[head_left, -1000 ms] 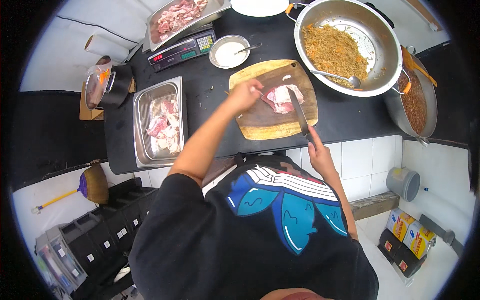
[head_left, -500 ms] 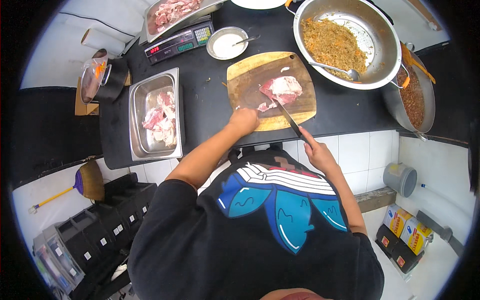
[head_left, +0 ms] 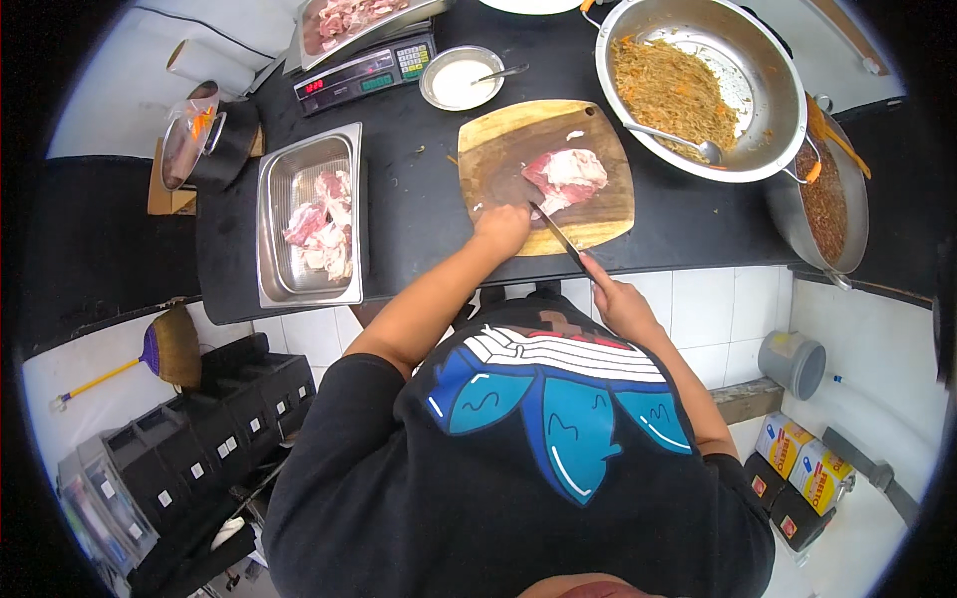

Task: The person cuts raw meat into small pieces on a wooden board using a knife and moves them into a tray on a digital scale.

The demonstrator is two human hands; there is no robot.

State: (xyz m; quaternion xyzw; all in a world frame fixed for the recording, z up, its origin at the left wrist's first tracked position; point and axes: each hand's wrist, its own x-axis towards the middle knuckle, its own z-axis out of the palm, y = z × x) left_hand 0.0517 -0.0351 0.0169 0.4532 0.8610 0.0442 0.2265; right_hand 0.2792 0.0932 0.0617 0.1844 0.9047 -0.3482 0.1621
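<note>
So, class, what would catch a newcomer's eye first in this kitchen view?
The raw meat on the wooden cutting board at centre, with the right hand holding a knife toward it and the left hand beside it. A big metal bowl of shredded food sits upper right.

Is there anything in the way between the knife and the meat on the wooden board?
Nothing visible. The knife, held in the right hand, points straight at the raw meat on the cutting board, its tip right beside it. The left hand rests at the board's near edge, left of the blade, not across its path.
</note>
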